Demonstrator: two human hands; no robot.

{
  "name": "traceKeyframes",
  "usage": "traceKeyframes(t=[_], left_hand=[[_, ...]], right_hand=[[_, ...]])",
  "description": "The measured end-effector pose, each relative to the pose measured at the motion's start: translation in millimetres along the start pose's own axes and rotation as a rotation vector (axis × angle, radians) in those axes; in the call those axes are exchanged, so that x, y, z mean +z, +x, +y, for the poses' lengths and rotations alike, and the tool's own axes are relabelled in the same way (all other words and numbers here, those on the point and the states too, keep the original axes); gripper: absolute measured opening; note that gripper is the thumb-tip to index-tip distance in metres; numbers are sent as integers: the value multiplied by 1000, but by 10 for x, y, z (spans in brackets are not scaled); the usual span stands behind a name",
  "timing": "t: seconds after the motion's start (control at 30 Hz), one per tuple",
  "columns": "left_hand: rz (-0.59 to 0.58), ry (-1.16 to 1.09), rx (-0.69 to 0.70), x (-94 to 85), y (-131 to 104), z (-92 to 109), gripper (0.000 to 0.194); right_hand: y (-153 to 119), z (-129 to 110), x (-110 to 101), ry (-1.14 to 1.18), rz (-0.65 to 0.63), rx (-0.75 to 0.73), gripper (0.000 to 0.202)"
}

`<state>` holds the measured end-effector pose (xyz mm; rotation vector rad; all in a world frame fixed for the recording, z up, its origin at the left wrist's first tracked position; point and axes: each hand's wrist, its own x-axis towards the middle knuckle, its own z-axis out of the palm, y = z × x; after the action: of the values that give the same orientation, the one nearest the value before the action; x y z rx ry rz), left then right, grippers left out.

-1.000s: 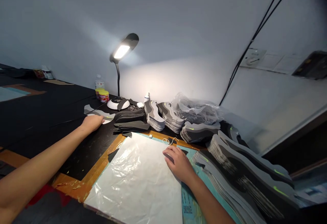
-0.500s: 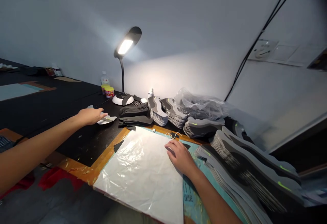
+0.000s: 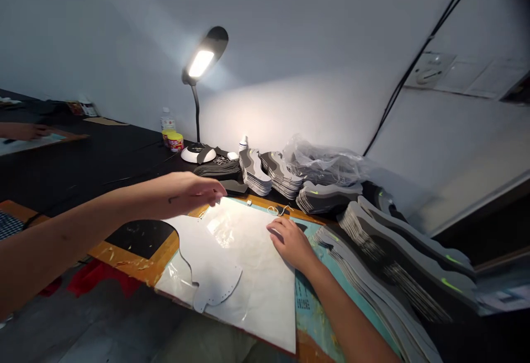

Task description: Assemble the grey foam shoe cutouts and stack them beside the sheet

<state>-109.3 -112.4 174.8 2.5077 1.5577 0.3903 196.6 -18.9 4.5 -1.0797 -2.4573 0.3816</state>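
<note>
A white cut piece (image 3: pixel 207 263) with a curved outline and small holes hangs over the left part of a shiny white sheet-covered board (image 3: pixel 265 291). My left hand (image 3: pixel 202 189) is closed above the piece's upper end; its fingers are bent down, and the grip point is partly hidden by the hand. My right hand (image 3: pixel 290 241) rests palm down at the board's right edge, fingers slightly spread, holding nothing. A small loop of pale string (image 3: pixel 273 210) lies just beyond its fingertips.
Stacks of grey and black cut pieces (image 3: pixel 397 263) lie to the right, with smaller stacks (image 3: pixel 254 172) behind. A lit lamp (image 3: pixel 199 153) stands at the back beside yellow-lidded tubs (image 3: pixel 175 142). Another person's hand (image 3: pixel 31 131) is at the far left.
My left hand has moved right from the dark table to above the board, bringing the white piece with it. My right hand stays in place. Another person's hand has appeared at far left.
</note>
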Motion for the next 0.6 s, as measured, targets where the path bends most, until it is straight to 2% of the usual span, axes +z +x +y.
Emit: traceKeyframes(t=[0.07,0.13,0.23,0.33,0.4,0.5,0.53,0.6], left_hand=[[-269,-62,152,152,-36,18,43],[-435,-83,240,367,-82,-63,62],[-450,-74,219,695,-125,-222,63],[-412,-44,210,865,-100,-292,53],[-389,-38,211,839,-58,-280,38],[-385,-110,199,627,8,-227,10],[-362,-135,199,541,28,-205,13],[-236,-133,220,411,70,-149,24]], right_hand=[[-4,0,-8,-6,-2,1,23],[-7,8,-10,-8,0,-4,23],[-9,26,-4,-4,7,-21,23],[-7,36,0,-3,11,-25,23],[-8,32,-6,-5,6,-18,24],[-15,13,-20,-5,-3,-8,24],[-18,7,-22,-1,-4,-5,24],[-19,6,-13,17,0,-6,25]])
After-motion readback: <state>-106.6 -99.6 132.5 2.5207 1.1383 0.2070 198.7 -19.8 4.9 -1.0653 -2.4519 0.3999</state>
